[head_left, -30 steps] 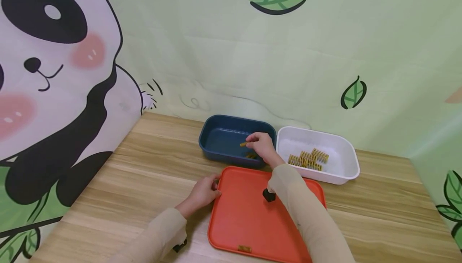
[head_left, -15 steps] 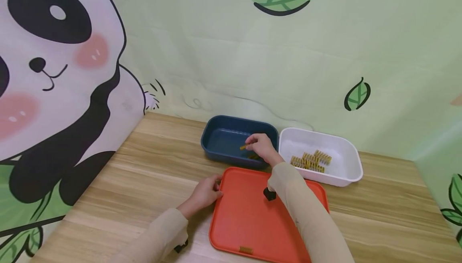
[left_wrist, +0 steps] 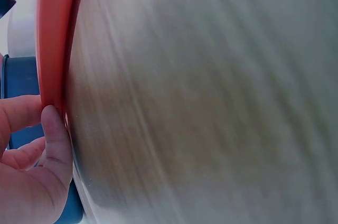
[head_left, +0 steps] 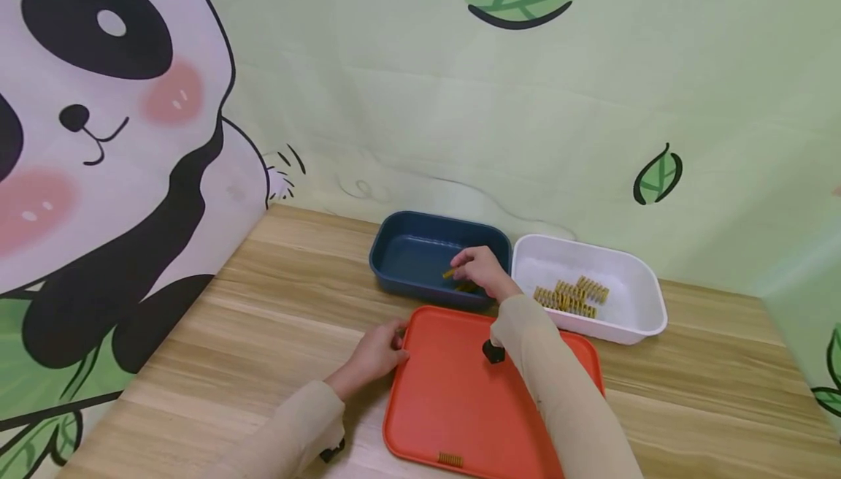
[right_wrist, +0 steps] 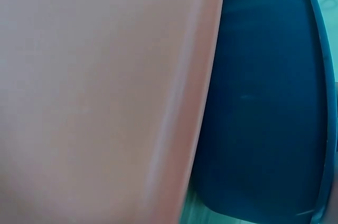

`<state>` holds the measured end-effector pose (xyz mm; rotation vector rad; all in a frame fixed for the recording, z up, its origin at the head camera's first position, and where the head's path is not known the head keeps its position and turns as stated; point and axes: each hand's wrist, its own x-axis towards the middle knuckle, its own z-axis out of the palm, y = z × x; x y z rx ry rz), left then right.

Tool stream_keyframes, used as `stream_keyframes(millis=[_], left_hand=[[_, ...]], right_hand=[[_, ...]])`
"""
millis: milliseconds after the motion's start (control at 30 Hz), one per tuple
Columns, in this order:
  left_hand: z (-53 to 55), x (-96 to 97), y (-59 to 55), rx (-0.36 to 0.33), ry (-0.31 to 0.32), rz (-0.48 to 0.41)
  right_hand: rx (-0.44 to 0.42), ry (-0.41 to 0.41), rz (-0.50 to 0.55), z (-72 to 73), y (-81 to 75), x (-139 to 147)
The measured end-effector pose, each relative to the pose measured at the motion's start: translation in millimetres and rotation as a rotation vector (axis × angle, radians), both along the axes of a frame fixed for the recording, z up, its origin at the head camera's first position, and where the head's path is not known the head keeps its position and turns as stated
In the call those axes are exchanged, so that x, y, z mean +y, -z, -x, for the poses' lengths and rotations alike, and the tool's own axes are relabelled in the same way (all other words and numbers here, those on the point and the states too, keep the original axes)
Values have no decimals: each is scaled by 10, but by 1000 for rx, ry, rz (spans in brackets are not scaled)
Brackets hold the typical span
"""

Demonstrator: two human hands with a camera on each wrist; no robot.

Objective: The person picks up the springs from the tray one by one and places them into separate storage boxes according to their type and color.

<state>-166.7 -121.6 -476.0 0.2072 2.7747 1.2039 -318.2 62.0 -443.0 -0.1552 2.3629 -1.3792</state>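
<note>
My left hand (head_left: 374, 355) grips the left edge of the red tray (head_left: 453, 391) near its far corner. The left wrist view shows thumb and fingers pinching the tray rim (left_wrist: 53, 39). Over the right part of the dark blue bin (head_left: 407, 253), my right hand (head_left: 482, 269) pinches a small brass-coloured spring (head_left: 449, 273) in its fingertips. Beneath that hand another spring (head_left: 466, 286) lies in the bin, partly hidden. One short coiled spring (head_left: 450, 458) rests along the tray's near edge. The right wrist view shows tray and blue bin (right_wrist: 264, 102), with no clear sight of the fingers.
A white bin (head_left: 631, 296) with several brass springs (head_left: 571, 296) stands right of the blue one. Both bins sit behind the tray on a wooden table (head_left: 263, 318), close to a printed cloth backdrop (head_left: 407, 99).
The right hand has dipped slightly lower in the blue bin with the spring in its fingertips. The left hand stays on the tray edge. The whole head view has shifted a little.
</note>
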Motion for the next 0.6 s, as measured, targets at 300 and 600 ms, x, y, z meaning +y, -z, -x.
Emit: stream_keyframes(millis=[300, 600], left_hand=[[3, 4, 2, -17, -4, 4], [3, 0, 4, -18, -2, -1]], right_hand=[[132, -78, -121, -25, 26, -7], [194, -140, -204, -49, 7, -42]])
